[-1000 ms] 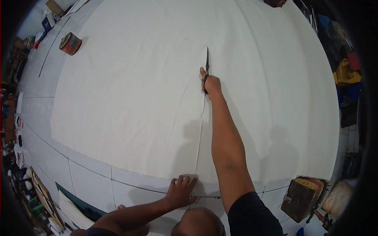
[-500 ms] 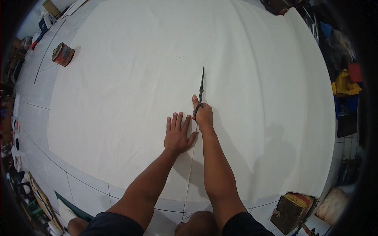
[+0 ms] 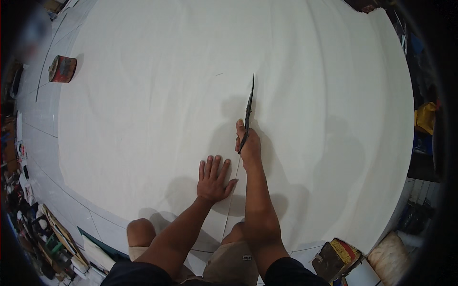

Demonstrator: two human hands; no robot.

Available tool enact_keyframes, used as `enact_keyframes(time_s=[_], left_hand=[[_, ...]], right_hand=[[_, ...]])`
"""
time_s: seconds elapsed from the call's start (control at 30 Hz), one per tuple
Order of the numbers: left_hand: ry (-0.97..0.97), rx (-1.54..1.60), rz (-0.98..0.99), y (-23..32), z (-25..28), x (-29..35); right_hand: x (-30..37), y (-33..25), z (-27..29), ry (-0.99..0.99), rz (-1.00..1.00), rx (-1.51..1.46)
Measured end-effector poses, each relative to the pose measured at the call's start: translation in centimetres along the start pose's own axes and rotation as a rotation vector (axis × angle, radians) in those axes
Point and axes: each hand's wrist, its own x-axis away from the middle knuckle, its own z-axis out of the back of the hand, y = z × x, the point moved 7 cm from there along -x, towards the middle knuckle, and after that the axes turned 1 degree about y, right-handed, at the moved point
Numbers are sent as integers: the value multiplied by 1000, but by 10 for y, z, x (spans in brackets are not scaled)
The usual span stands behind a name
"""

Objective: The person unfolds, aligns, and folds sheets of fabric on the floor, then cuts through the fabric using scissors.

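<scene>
A large sheet of off-white cloth [image 3: 143,109] lies spread over the tiled floor. Dark metal scissors [image 3: 248,110] are gripped in my right hand [image 3: 251,148], their long blades pointing away from me along the cloth. From the handles a straight slit runs back toward my knees. My left hand [image 3: 213,181] rests flat on the cloth just left of this slit, fingers spread and holding nothing. Whether the blades are fully closed cannot be made out.
A rusty red tin [image 3: 62,69] stands at the cloth's far left edge. A worn, thick block with yellow and red sides [image 3: 337,260] sits at the near right corner. Assorted clutter [image 3: 40,238] lines the left side; a yellow item [image 3: 426,117] lies at the right.
The scissors and my right hand have advanced slightly along the cloth. My body has shifted, bringing my knees and shorts into view. My left hand stays flat beside the slit.
</scene>
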Motion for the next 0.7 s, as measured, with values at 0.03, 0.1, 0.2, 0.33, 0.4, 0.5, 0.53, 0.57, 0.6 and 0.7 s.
enact_keyframes(time_s=[0.03, 0.1, 0.2, 0.33, 0.4, 0.5, 0.53, 0.57, 0.6, 0.7], left_hand=[[-9, -17, 5, -2, 1, 1], [-21, -14, 11, -3, 0, 1], [-45, -15, 20, -4, -2, 0], [-72, -28, 30, -4, -2, -3], [-66, -30, 28, -5, -1, -3], [-40, -29, 9, -5, -2, -1], [-20, -25, 2, -3, -3, -1], [-15, -29, -9, 0, -3, -1], [-4, -38, -15, 1, -2, 2], [8, -53, -27, -1, 0, 2]], right_hand=[[-2, -6, -3, -17, 2, -62], [-6, -10, -7, -36, -1, -127], [-11, -6, -3, 12, 5, -110], [-16, -11, -3, 20, 47, -70], [-21, -31, -1, 4, 28, -91], [-64, -71, -11, -89, 16, -215], [-82, -76, -9, -43, 28, -121], [-95, -80, -5, 5, 39, -29], [-100, -82, -7, 3, 52, -38], [-112, -93, -13, -3, 96, -138]])
